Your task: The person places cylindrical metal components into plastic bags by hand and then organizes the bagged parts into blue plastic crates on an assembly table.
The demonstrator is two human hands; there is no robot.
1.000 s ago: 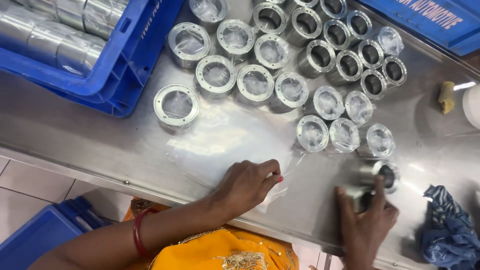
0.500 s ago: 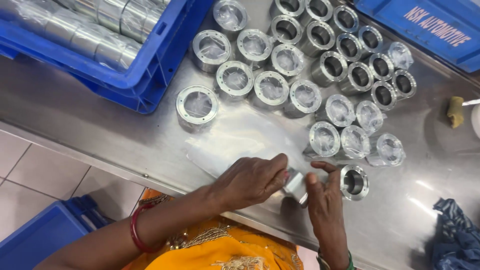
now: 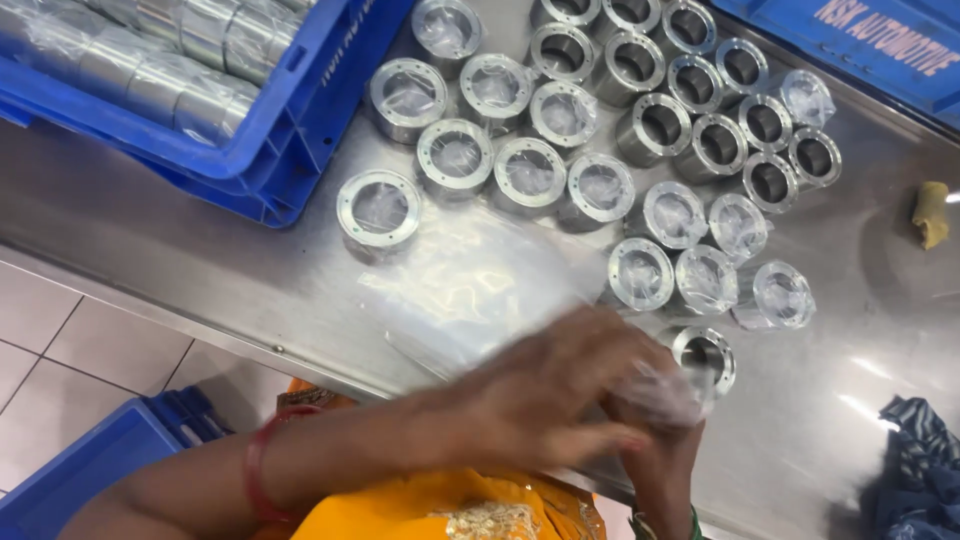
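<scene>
Head view shows me both hands close together at the near edge of the steel table (image 3: 180, 250). My left hand (image 3: 545, 395) lies blurred over the right hand (image 3: 655, 450), and between them they pinch a metal ring in a clear plastic bag (image 3: 665, 390); how tight the grip is I cannot tell. Just beside the bag stands a bare metal ring (image 3: 705, 355). Beyond it sit rows of wrapped rings (image 3: 640, 272), and a blue crate (image 3: 270, 130) is at far left.
</scene>
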